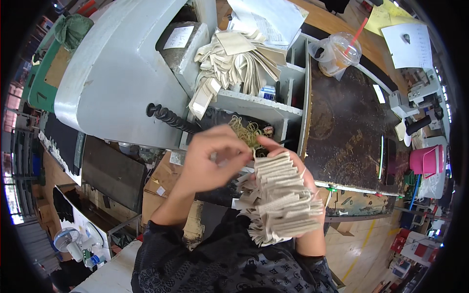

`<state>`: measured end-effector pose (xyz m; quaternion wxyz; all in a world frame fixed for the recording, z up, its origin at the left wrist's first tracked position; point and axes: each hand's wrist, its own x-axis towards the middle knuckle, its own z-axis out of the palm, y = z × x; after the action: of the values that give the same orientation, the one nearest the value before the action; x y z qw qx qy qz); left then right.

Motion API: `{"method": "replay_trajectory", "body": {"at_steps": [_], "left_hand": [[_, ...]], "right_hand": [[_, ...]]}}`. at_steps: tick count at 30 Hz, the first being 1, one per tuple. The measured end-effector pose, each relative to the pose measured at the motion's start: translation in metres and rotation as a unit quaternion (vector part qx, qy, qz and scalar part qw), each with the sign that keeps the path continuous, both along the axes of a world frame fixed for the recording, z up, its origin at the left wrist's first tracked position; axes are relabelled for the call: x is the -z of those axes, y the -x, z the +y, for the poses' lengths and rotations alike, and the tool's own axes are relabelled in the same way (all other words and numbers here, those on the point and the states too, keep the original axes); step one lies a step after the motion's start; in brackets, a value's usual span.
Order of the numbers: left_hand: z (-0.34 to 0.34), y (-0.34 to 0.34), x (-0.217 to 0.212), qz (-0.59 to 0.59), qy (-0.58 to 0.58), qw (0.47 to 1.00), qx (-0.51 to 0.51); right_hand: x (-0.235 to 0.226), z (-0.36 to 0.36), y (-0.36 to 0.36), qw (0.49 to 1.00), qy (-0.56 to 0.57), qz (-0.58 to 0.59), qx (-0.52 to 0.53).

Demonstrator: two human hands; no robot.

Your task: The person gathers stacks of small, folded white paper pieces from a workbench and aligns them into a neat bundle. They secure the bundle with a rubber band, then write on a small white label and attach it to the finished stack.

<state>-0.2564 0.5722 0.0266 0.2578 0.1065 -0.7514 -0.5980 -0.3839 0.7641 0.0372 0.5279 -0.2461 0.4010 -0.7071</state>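
Observation:
A thick bundle of cream fabric pieces [283, 195], folded and stacked, lies along my right hand [309, 181], whose fingers wrap its far side. My left hand [210, 155] is closed in a pinch at the bundle's upper end, its fingertips close to my right thumb and slightly blurred. What sits between those fingertips is too small to make out. Just beyond both hands, a tangle of yellowish rubber bands [248, 131] fills part of a grey divided tray [266, 113]. Another heap of cream fabric pieces [239, 61] rests on the tray's far side.
A large grey machine [112, 63] with a black coiled handle [168, 117] stands at left. On the right are a worn dark board [342, 117], a plastic cup with a red straw [339, 53] and a pink bucket [426, 160]. Papers [268, 19] lie at the back.

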Motion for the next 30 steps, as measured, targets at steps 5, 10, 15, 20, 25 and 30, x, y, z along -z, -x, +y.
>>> {"method": "replay_trajectory", "body": {"at_steps": [5, 10, 15, 20, 25, 30], "left_hand": [[0.026, -0.010, 0.001, 0.008, -0.045, 0.997, 0.057], [0.051, -0.008, 0.024, 0.096, -0.267, 0.943, 0.177], [0.082, -0.007, 0.029, 0.096, -0.363, 0.918, 0.132], [0.096, -0.011, 0.012, 0.044, -0.616, 0.746, 0.250], [0.098, -0.003, 0.023, 0.268, -0.568, 0.752, 0.198], [0.173, 0.018, 0.015, 0.209, -0.566, 0.729, 0.324]], "right_hand": [[-0.002, 0.022, -0.010, 0.998, -0.057, 0.027, 0.020], [-0.014, 0.034, -0.023, 0.981, -0.099, -0.131, 0.107], [-0.011, 0.048, -0.019, 0.969, -0.105, -0.171, 0.142], [-0.003, 0.087, -0.006, 0.980, -0.023, -0.185, 0.073], [0.013, 0.139, 0.018, 0.974, 0.044, -0.215, 0.046], [0.010, 0.160, 0.040, 0.991, -0.093, -0.058, -0.073]]}}
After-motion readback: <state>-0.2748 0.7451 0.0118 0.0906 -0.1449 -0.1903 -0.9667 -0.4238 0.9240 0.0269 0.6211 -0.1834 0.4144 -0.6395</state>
